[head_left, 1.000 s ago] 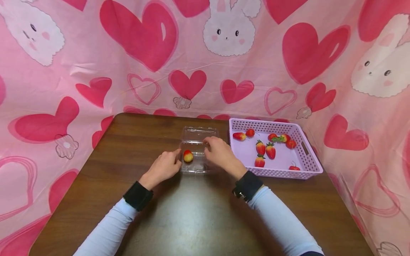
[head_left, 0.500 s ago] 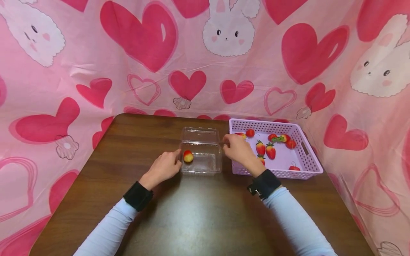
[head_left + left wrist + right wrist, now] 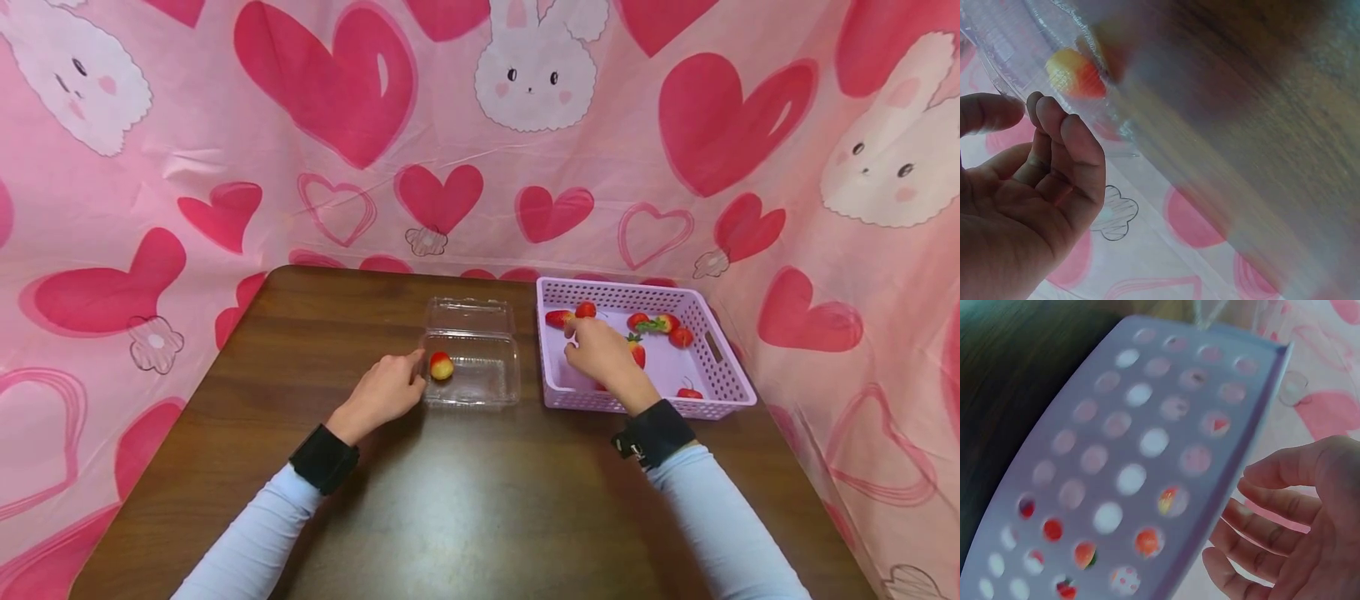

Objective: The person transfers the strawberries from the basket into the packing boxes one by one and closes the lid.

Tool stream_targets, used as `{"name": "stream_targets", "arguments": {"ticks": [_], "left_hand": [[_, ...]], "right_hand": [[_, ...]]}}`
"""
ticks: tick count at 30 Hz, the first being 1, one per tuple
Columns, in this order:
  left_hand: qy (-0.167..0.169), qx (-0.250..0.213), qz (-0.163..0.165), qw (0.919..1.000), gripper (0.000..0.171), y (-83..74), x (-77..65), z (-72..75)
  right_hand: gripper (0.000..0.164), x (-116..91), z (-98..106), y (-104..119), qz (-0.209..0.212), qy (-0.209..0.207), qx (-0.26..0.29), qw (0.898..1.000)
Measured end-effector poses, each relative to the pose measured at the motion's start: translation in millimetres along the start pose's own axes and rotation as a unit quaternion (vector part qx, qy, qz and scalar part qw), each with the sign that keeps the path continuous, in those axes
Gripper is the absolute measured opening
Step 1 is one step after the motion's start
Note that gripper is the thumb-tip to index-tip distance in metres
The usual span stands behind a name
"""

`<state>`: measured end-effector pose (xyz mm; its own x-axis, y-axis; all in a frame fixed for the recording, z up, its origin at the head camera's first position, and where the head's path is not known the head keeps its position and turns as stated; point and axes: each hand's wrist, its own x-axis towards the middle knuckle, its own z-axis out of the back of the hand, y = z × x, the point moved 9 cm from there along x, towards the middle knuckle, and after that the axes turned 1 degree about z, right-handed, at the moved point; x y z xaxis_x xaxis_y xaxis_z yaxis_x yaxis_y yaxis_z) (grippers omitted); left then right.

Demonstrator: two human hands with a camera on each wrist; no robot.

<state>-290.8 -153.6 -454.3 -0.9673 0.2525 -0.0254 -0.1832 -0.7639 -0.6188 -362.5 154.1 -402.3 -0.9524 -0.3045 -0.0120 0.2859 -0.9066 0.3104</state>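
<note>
While the left hand (image 3: 384,389) meets the left edge of the clear container (image 3: 487,385) with bent fingers, whether it pinches that rim or only touches it I cannot tell. Inside the container, near its left side, lies one red-and-yellow fruit (image 3: 442,367); the lid (image 3: 471,317) stands open behind. Over the lilac basket (image 3: 697,409), the right hand (image 3: 603,354) holds nothing, its thumb and loosely curved fingers apart. Red fruits (image 3: 681,337) lie within, and both containers rest on the brown tabletop (image 3: 450,500).
</note>
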Motion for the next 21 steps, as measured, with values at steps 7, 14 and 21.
{"name": "stream_targets", "arguments": {"ticks": [7,14,21], "left_hand": [[0.002,0.002,-0.003,1.0,0.056,-1.6,0.2,-1.6],[0.0,0.002,-0.002,1.0,0.057,-1.4,-0.2,-1.8],[-0.004,0.001,-0.006,1.0,0.056,-1.8,-2.1,-1.1]], "right_hand": [[0.027,-6.3,-0.4,-21.5,-0.021,0.014,-0.007,1.0],[0.03,-11.2,-2.8,-38.9,-0.039,0.029,-0.007,0.999],[0.032,-18.2,-7.1,-57.4,-0.065,0.068,0.0,0.996]]}}
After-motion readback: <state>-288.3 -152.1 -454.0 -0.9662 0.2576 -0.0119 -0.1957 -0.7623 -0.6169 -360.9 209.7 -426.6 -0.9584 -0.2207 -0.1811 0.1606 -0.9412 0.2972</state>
